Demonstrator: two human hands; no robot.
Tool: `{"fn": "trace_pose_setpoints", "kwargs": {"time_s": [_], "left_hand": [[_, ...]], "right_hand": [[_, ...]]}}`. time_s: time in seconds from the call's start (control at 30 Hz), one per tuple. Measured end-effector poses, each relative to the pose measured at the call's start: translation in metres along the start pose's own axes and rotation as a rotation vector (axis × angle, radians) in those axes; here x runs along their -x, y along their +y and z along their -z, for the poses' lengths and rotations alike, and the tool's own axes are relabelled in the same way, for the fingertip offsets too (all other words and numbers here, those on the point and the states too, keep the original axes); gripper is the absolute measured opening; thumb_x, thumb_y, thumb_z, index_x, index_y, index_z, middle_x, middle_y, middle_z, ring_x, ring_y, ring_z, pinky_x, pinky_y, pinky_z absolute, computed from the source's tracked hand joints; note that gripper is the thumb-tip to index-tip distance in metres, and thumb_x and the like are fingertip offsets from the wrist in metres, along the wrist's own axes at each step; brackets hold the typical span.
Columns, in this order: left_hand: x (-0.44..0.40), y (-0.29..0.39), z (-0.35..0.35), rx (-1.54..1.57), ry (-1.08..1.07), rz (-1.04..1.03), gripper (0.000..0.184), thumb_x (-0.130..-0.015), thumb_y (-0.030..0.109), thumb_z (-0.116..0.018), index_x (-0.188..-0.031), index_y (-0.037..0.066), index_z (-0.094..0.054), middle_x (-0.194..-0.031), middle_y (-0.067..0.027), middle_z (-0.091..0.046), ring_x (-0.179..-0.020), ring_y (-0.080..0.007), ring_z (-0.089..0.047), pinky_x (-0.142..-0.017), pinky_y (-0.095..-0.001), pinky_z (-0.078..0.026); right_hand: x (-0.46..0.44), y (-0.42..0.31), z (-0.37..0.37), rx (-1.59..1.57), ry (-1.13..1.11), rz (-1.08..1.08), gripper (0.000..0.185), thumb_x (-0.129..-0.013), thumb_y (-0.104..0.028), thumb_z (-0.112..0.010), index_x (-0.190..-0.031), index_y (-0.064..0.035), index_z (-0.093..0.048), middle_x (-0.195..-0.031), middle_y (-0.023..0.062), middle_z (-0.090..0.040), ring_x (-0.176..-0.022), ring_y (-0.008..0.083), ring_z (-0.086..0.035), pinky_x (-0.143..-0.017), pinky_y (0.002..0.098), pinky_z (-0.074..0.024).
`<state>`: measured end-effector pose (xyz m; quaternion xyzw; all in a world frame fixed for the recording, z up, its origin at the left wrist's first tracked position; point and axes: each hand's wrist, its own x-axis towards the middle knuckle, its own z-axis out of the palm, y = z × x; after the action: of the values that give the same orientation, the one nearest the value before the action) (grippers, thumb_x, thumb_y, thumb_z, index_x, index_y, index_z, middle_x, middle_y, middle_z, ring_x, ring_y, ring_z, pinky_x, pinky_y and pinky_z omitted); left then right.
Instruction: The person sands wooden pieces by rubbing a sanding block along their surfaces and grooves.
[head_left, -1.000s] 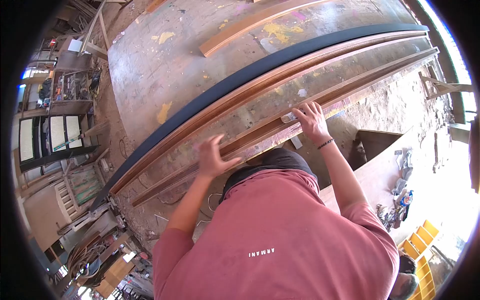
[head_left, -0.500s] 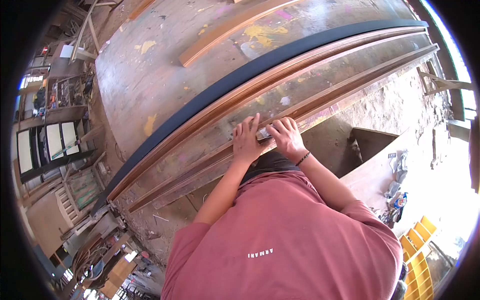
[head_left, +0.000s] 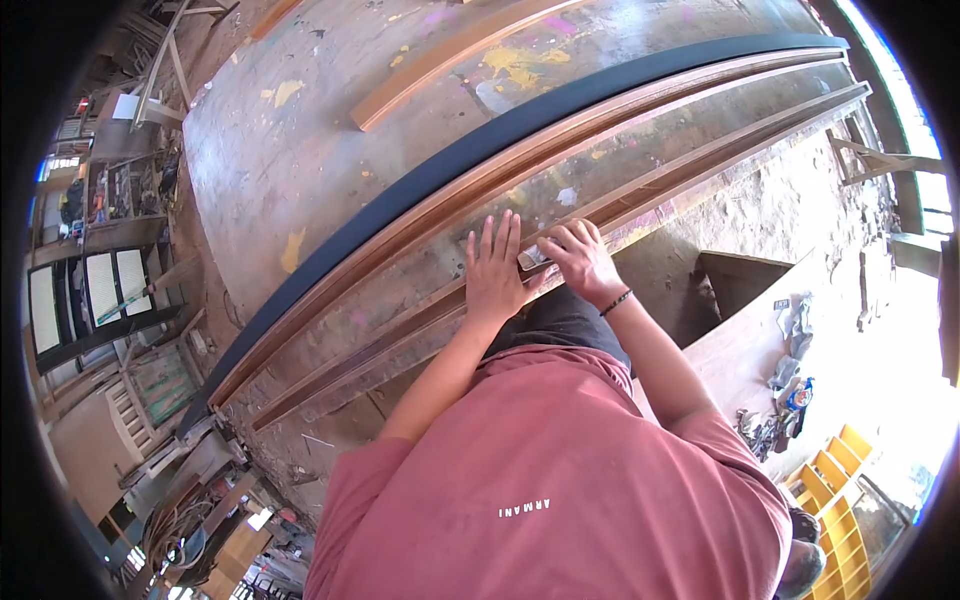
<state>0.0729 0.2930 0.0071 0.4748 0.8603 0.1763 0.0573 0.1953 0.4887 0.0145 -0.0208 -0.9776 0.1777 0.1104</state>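
Clock directions taken from the wearer's view, 12 being straight ahead, away from the body.

Left hand: released, grasping nothing visible; laid flat across the near grooved strip, fingers straight and slightly parted, pointing to 12, thumb angled toward 2. Palm side hidden, so pressure cannot be told. Forearm rises from 7 toward 1.

Right hand: just beside the left, at its 3 o'clock; fingers bent, grasping a small pale piece that shows at the fingertips, on the side facing the left hand. Material of the piece cannot be told. Back of hand up; forearm comes in from 5 toward 11, dark bracelet at the wrist.

Near strip: runs from 8 to 2 under both hands, along the near edge of the paint-spotted tabletop. Toward 12 from it, set apart, a second grooved strip with a dark strip along its far side. Farther out, at 12, a shorter wooden board.
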Motion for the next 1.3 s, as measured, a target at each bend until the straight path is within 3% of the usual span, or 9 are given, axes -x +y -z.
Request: {"fn": "trace_pose_setpoints", "kwargs": {"time_s": [0.07, 0.13, 0.2, 0.43, 0.63, 0.93, 1.07, 1.13, 1.3], "left_hand": [[0.002, 0.002, 0.003, -0.019, -0.031, 0.000, 0.114, -0.090, 0.062, -0.079, -0.176, 0.010, -0.027, -0.181, -0.0095, -0.032, -0.165, -0.0370, -0.031, -0.134, -0.0614, -0.024], [0.000, 0.000, 0.005, -0.043, -0.056, -0.007, 0.112, -0.091, 0.064, -0.077, -0.176, 0.010, -0.027, -0.181, -0.0096, -0.033, -0.165, -0.0370, -0.030, -0.135, -0.0612, -0.023], [0.001, 0.000, 0.003, -0.076, -0.053, -0.011, 0.112, -0.092, 0.066, -0.076, -0.176, 0.010, -0.028, -0.181, -0.0096, -0.032, -0.166, -0.0366, -0.030, -0.135, -0.0613, -0.023], [-0.011, 0.023, -0.011, -0.017, -0.004, -0.018, 0.106, -0.100, 0.066, -0.067, -0.173, 0.000, -0.028, -0.179, -0.0171, -0.034, -0.165, -0.0375, -0.033, -0.136, -0.0585, -0.021], [-0.037, 0.067, -0.037, -0.071, 0.000, -0.020, 0.099, -0.103, 0.058, -0.068, -0.170, -0.005, -0.030, -0.174, -0.0239, -0.039, -0.162, -0.0392, -0.036, -0.135, -0.0560, -0.024], [-0.102, 0.134, -0.060, 0.080, 0.120, 0.066, 0.088, -0.092, 0.056, -0.083, -0.153, 0.002, -0.050, -0.141, -0.0191, -0.059, -0.135, -0.0380, -0.056, -0.115, -0.0519, -0.042], [-0.119, 0.138, -0.054, 0.060, 0.073, 0.046, 0.078, -0.082, 0.052, -0.091, -0.136, 0.006, -0.058, -0.127, -0.0157, -0.062, -0.126, -0.0367, -0.059, -0.111, -0.0528, -0.042], [-0.125, 0.144, -0.051, -0.014, 0.040, 0.054, 0.079, -0.080, 0.053, -0.092, -0.135, 0.006, -0.059, -0.125, -0.0143, -0.062, -0.124, -0.0368, -0.059, -0.110, -0.0514, -0.043], [-0.145, 0.164, -0.059, 0.052, 0.087, 0.054, 0.078, -0.078, 0.053, -0.094, -0.131, 0.007, -0.060, -0.122, -0.0132, -0.062, -0.119, -0.0362, -0.060, -0.106, -0.0498, -0.044]], "right_hand": [[0.012, 0.023, 0.006, 0.062, 0.093, 0.003, 0.040, -0.092, -0.006, -0.063, -0.129, -0.0146, -0.075, -0.128, 0.0093, -0.070, -0.125, 0.0318, -0.062, -0.113, 0.0514, -0.0498], [0.012, 0.071, 0.041, 0.034, 0.101, -0.078, 0.039, -0.085, -0.003, -0.072, -0.123, -0.0138, -0.077, -0.117, 0.0074, -0.071, -0.118, 0.0337, -0.063, -0.106, 0.0496, -0.0513], [0.011, 0.093, 0.066, 0.083, 0.087, -0.100, 0.034, -0.085, -0.014, -0.079, -0.119, -0.0137, -0.076, -0.116, 0.0064, -0.070, -0.117, 0.0325, -0.063, -0.105, 0.0494, -0.0508], [0.010, 0.028, 0.025, 0.040, 0.031, 0.064, 0.036, -0.090, -0.008, -0.068, -0.124, -0.0182, -0.075, -0.123, 0.0060, -0.069, -0.121, 0.0301, -0.062, -0.112, 0.0481, -0.0493], [0.024, 0.152, 0.091, 0.059, 0.041, -0.061, 0.034, -0.089, -0.012, -0.070, -0.123, -0.0173, -0.074, -0.117, 0.0047, -0.068, -0.118, 0.0299, -0.062, -0.108, 0.0476, -0.0493], [0.033, 0.162, 0.079, -0.059, 0.010, 0.061, 0.040, -0.088, -0.012, -0.069, -0.127, -0.0143, -0.077, -0.125, 0.0097, -0.068, -0.124, 0.0336, -0.060, -0.112, 0.0518, -0.0469], [0.044, 0.264, 0.125, 0.008, -0.027, -0.046, 0.037, -0.092, -0.007, -0.069, -0.127, -0.0179, -0.076, -0.121, 0.0071, -0.069, -0.125, 0.0316, -0.061, -0.112, 0.0498, -0.0480], [0.052, 0.297, 0.151, 0.047, 0.047, -0.095, 0.031, -0.092, -0.017, -0.077, -0.123, -0.0164, -0.077, -0.113, 0.0058, -0.068, -0.121, 0.0315, -0.062, -0.109, 0.0509, -0.0484], [0.050, 0.226, 0.097, -0.070, 0.002, 0.010, 0.048, -0.088, -0.009, -0.072, -0.134, -0.0191, -0.074, -0.128, 0.0075, -0.067, -0.128, 0.0330, -0.060, -0.116, 0.0501, -0.0466]]}}
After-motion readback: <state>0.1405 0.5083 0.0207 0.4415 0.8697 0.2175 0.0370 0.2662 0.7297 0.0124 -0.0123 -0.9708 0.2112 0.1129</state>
